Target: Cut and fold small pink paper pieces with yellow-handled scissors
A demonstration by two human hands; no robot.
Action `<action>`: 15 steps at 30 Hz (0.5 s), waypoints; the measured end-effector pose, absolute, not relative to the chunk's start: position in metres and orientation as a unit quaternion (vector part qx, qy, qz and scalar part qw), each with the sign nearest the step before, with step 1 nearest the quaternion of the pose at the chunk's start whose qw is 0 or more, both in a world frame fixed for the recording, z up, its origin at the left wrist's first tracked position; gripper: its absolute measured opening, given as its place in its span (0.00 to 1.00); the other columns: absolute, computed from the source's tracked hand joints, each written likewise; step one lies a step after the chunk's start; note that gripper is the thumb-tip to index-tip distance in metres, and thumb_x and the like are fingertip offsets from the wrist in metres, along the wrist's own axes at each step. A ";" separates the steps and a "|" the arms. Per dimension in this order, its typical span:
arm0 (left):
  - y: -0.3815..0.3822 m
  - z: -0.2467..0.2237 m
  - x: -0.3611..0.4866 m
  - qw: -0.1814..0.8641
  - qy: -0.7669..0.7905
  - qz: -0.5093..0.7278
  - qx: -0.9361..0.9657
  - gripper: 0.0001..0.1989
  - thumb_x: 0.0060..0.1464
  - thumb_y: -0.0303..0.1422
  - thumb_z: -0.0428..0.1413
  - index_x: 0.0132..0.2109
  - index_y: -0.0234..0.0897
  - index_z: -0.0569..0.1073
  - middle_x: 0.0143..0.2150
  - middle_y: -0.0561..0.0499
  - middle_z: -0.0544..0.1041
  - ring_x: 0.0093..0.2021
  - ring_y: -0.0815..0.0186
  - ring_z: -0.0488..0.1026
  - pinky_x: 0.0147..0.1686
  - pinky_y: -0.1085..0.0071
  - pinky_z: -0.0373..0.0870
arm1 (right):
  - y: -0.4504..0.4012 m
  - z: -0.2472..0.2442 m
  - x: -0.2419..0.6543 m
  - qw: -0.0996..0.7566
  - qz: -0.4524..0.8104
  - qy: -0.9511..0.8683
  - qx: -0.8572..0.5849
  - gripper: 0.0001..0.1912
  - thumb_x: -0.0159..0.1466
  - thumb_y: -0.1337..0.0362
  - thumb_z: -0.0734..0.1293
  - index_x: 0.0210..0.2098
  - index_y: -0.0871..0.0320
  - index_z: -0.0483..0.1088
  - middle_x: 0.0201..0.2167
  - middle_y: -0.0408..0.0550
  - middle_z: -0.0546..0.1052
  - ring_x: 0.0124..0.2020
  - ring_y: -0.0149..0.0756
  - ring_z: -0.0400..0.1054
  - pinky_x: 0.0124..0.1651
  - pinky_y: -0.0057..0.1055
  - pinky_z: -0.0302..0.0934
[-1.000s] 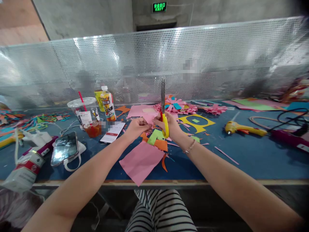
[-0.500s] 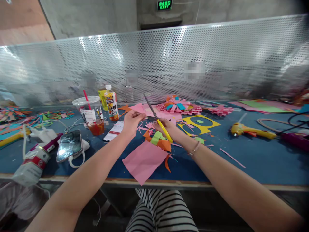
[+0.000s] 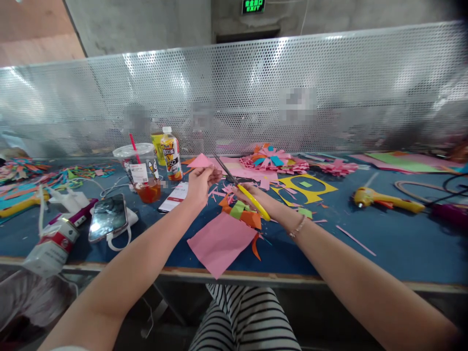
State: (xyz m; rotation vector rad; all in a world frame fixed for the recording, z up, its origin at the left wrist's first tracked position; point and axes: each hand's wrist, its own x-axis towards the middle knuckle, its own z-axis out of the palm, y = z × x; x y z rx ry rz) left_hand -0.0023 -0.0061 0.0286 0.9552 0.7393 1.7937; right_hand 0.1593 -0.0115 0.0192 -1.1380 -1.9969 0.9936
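My right hand (image 3: 252, 195) grips a pair of scissors (image 3: 255, 201) with yellow handles. Their dark blades point up and left, past the fingertips of my left hand. A folded-looking piece of pink paper (image 3: 201, 160) shows behind my left hand (image 3: 202, 184), whose fingers are pinched together at its lower edge; part of the paper is hidden by the hand. Below both hands, a square pink sheet (image 3: 222, 243) lies near the table edge, beside orange scraps (image 3: 250, 219) and a green scrap (image 3: 239, 209).
Left of my hands stand a plastic cup (image 3: 139, 173) with a red straw, a drink bottle (image 3: 171, 155) and two phones. Pink paper flowers (image 3: 268, 158) and a yellow cut-out sheet (image 3: 312, 196) lie beyond. A yellow glue gun (image 3: 387, 200) rests at right. A perforated metal screen (image 3: 234, 87) borders the back.
The scissors have tilted, their tips dropping slightly left and down and the handles shifting right. The pink paper in my left hand has turned a little. The view has shifted slightly.
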 end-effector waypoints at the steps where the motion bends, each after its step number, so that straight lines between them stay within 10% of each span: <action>1: -0.006 0.028 -0.002 0.469 0.303 0.728 0.399 0.07 0.42 0.32 0.58 0.26 0.31 0.71 0.21 0.49 0.74 0.23 0.69 0.72 0.27 0.73 0.68 | -0.012 0.019 0.160 0.313 0.378 -0.756 -0.433 0.22 0.55 0.44 0.60 0.32 0.58 0.61 0.17 0.38 0.59 0.18 0.26 0.51 0.21 0.26 0.48; 15: -0.004 0.019 0.000 0.339 0.339 0.702 0.527 0.11 0.50 0.35 0.52 0.24 0.34 0.68 0.19 0.54 0.70 0.20 0.72 0.67 0.24 0.75 0.64 | -0.014 0.018 0.158 0.268 0.510 -0.731 -0.366 0.26 0.54 0.40 0.59 0.23 0.59 0.58 0.16 0.37 0.58 0.14 0.21 0.48 0.17 0.22 0.46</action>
